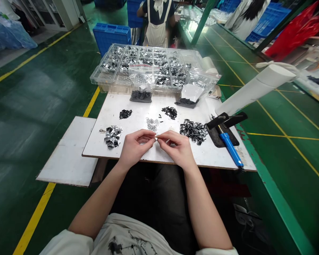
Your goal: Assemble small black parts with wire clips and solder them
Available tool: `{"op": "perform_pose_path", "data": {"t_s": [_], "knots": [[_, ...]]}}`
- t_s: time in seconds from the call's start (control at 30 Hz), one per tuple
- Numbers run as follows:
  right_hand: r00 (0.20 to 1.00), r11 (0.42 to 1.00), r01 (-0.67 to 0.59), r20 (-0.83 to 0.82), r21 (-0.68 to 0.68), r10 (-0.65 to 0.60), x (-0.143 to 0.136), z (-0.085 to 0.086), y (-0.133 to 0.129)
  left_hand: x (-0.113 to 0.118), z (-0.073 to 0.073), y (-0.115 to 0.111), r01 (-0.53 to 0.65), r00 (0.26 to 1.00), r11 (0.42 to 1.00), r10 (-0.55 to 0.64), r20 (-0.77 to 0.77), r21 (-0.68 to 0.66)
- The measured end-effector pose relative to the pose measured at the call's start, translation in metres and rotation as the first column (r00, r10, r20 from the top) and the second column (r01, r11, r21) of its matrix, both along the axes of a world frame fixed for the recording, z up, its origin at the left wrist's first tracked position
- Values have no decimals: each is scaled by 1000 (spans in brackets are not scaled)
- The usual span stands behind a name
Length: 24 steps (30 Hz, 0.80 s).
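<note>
My left hand point(137, 146) and my right hand point(176, 145) meet fingertip to fingertip above the white board point(146, 102). Both are closed in a pinch on a tiny shiny metal part point(156, 139), mostly covered by the fingers. Just beyond the fingertips lies a loose pile of small silver pieces point(152, 124). A heap of shiny square metal pieces point(113, 136) is left of my left hand. To the right of my right hand spreads a bigger heap of black and silver metal clips point(193, 131). Farther back sit two piles of little black parts point(125, 113), point(170, 112).
A clear compartment tray point(95, 76) full of metal parts stands at the back, with plastic bags of black pieces point(140, 95) before it. At the right lie a blue-handled soldering iron point(230, 147) and a slanting white tube point(257, 88). A co-worker point(156, 28) is beyond the tray.
</note>
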State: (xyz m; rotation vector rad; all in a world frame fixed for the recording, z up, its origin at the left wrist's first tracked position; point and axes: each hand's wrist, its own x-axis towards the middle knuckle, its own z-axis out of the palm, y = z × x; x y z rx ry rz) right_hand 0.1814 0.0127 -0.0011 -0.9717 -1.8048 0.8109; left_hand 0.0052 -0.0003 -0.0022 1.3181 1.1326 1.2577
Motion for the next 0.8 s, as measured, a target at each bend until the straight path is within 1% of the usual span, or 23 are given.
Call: {"op": "perform_pose_path", "data": {"t_s": [0.23,0.33,0.63,0.8], "knots": [[1000,1000,0,-9,19,0,-1,0,0,0,-1,-2,-33,999,999,33,-15,42],[1000,1000,-2,-7,29,2,-1,1,0,1,0,-2,-29,999,998,31,-38,59],[999,997,-44,16,63,43,4,0,-1,0,3,-4,-8,998,999,10,-59,47],[1000,997,7,-10,74,-6,1,0,-1,2,3,-4,-21,999,997,23,-31,73]]}}
